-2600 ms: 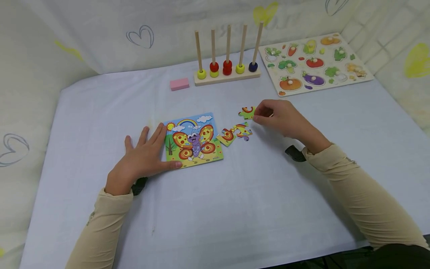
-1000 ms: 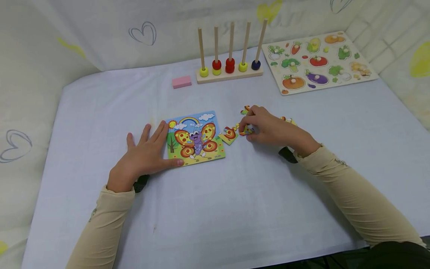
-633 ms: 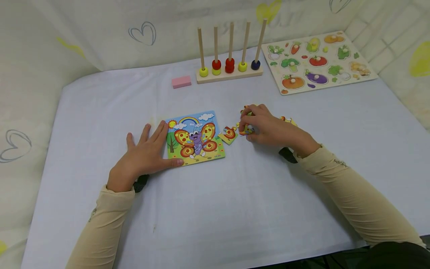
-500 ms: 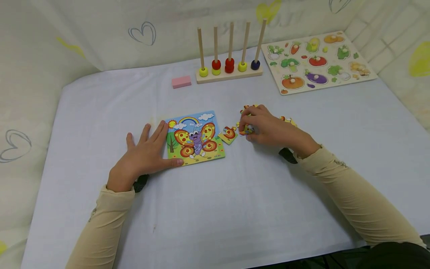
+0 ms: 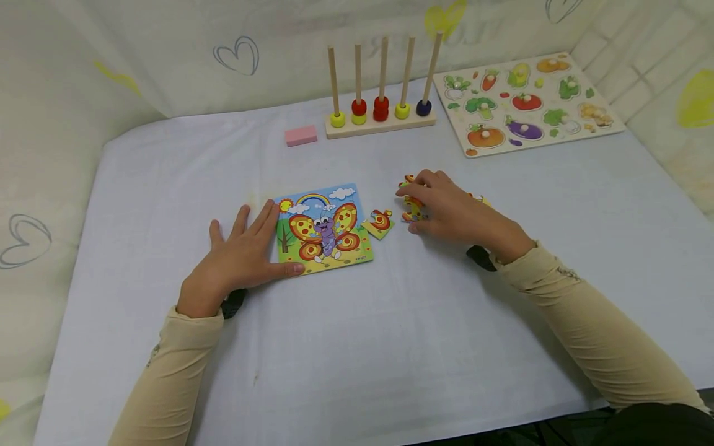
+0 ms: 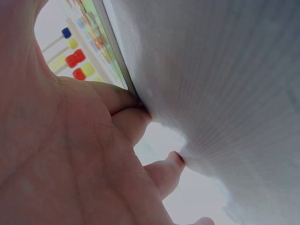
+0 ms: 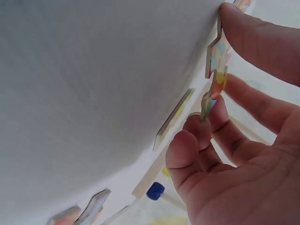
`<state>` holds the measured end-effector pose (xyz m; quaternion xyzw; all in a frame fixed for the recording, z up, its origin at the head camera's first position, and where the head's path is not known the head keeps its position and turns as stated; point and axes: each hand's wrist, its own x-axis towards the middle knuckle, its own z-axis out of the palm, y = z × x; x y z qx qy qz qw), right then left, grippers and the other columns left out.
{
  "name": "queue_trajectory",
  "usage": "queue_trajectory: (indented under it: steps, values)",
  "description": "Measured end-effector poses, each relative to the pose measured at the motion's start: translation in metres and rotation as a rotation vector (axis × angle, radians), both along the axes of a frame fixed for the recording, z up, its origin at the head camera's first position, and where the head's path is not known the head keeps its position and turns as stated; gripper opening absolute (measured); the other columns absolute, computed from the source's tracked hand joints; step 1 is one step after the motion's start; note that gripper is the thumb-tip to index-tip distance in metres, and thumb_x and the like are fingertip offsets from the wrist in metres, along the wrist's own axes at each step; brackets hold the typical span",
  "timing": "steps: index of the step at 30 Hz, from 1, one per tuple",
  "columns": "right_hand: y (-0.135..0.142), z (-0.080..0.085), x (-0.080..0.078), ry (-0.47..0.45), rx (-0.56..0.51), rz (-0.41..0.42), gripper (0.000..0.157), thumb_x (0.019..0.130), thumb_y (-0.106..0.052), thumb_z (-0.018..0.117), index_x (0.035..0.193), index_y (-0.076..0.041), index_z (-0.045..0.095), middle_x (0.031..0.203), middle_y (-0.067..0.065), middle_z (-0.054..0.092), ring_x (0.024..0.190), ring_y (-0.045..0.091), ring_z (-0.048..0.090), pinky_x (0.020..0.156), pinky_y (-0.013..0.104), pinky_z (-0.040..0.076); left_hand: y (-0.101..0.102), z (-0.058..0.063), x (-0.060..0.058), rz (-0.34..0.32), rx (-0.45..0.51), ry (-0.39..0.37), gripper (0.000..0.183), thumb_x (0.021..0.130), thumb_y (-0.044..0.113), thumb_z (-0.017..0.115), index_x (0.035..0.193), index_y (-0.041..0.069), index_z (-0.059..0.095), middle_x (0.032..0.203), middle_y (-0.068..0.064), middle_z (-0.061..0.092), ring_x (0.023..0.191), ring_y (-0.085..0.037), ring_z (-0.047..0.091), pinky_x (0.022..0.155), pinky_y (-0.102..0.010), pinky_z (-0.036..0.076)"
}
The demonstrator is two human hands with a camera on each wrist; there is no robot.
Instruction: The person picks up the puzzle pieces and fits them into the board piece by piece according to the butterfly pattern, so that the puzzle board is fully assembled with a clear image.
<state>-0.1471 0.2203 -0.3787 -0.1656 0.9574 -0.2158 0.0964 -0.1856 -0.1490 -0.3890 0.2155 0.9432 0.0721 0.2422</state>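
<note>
In the head view my left hand [image 5: 240,266] lies spread, thumb and fingertips at the left side of a square butterfly puzzle [image 5: 326,232]. The left wrist view has these fingertips against the board's edge and the cloth. Over to the right, my right hand [image 5: 454,210] pinches a jigsaw piece [image 5: 414,209] between thumb and fingers; the right wrist view shows that piece [image 7: 218,58] tilted off the cloth. A corner piece [image 5: 379,224] with a red spiral lies between board and hand. Another piece [image 5: 405,180] is partly covered by the fingers.
One more piece [image 5: 481,199] shows behind the right wrist. A pink block [image 5: 301,135] and a peg stand with coloured beads [image 5: 385,126] are at the back. A vegetable knob puzzle board [image 5: 549,140] lies at the back right.
My right hand came left from the upper piece onto the middle piece, then shifted slightly right with it, leaving a gap to the corner piece. The left hand stays on the board.
</note>
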Motion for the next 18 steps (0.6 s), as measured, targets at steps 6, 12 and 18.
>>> queue_trajectory:
  steps: [6,12,18]
  values:
    - [0.002,0.004,-0.002,-0.039,0.007,-0.050,0.053,0.092,-0.015,0.088,0.138,0.002,0.066,0.124,0.020,0.055,0.112,0.034,0.052,0.096,0.049,0.051,-0.001,0.000,0.000,0.001,0.001,-0.004,0.129,0.088,0.074,0.072,0.173,0.011,-0.001,0.180,-0.009,-0.005,0.160,-0.050,-0.011,0.113,-0.081,-0.015]
    - [0.008,0.011,-0.002,0.024,-0.047,-0.034,0.023,0.098,0.005,0.070,0.121,0.002,0.073,0.108,0.014,0.063,0.095,0.029,0.059,0.082,0.046,0.052,-0.001,-0.001,-0.001,0.003,-0.007,-0.006,0.129,0.088,0.073,0.073,0.173,0.011,-0.001,0.180,-0.010,-0.006,0.160,-0.050,-0.011,0.113,-0.081,-0.015]
    - [0.014,0.013,-0.002,0.033,-0.113,-0.017,0.017,0.101,0.010,0.064,0.113,0.002,0.071,0.098,0.010,0.067,0.090,0.027,0.060,0.080,0.045,0.052,-0.001,-0.001,-0.001,0.002,-0.006,-0.005,0.128,0.088,0.073,0.073,0.173,0.011,-0.001,0.180,-0.010,-0.005,0.160,-0.050,-0.010,0.113,-0.081,-0.015]
